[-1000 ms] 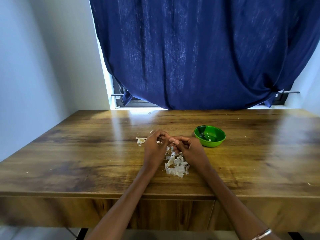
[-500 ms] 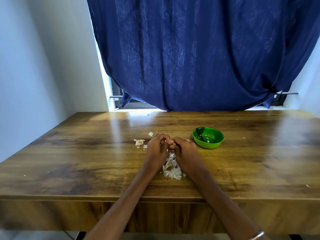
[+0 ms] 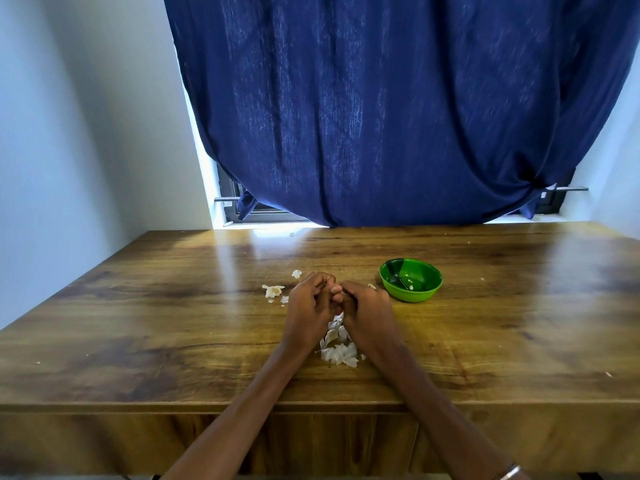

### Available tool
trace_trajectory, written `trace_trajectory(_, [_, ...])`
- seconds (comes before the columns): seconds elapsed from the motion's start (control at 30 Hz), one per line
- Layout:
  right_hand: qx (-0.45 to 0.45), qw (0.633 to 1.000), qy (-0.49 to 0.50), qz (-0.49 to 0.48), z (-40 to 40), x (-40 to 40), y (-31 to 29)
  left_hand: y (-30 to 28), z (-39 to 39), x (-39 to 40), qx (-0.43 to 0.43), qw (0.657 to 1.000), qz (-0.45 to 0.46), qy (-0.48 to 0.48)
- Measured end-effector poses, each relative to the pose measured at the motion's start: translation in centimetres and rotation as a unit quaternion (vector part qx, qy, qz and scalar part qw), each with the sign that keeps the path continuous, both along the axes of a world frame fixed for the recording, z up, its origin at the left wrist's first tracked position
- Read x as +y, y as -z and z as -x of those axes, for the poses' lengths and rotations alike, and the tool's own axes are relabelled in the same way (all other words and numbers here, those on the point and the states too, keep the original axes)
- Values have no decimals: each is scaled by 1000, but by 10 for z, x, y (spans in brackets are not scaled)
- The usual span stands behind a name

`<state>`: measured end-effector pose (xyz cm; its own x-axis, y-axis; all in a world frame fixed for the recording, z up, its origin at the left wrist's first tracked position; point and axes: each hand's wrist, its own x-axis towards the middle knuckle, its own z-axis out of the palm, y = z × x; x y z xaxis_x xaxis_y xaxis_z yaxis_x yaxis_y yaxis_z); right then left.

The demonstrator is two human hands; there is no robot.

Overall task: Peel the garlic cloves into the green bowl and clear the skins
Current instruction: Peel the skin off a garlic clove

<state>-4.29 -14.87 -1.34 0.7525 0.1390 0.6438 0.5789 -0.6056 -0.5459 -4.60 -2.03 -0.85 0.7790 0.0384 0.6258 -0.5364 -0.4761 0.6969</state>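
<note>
My left hand (image 3: 310, 303) and my right hand (image 3: 363, 306) meet fingertip to fingertip over the middle of the wooden table (image 3: 173, 323). Their fingers are curled tight around something small that stays hidden between them, so I cannot tell what it is. A heap of white garlic skins (image 3: 339, 351) lies on the wood under and just behind my wrists. More garlic scraps (image 3: 273, 291) lie to the left of my left hand. The green bowl (image 3: 410, 280) stands to the right of my right hand, with a small pale piece inside.
A dark blue curtain (image 3: 398, 116) hangs over the window behind the table's far edge. A white wall (image 3: 86, 133) closes in the left side. The table's near edge (image 3: 138, 407) runs under my forearms. A bracelet (image 3: 508, 472) circles my right wrist.
Both hands have drawn closer together and stayed pressed at the fingertips. The view has shifted slightly; the skins and the bowl lie where they were.
</note>
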Motion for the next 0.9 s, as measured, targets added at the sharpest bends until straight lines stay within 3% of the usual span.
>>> trace_trajectory(0.33, [34,996,-8,-86,-1,-6,-1,-4,3,4,-54,994,85,-45])
trace_trajectory(0.63, [82,978,-2,-192,2,-7,-7,-2,6,1,-40,998,38,-25])
trace_trajectory(0.77, [122,957,-24,-262,3,-9,-8,-5,8,3,15,994,106,17])
trace_trajectory(0.9, [142,959,-33,-242,0,-10,-5,-5,9,5,108,971,209,46])
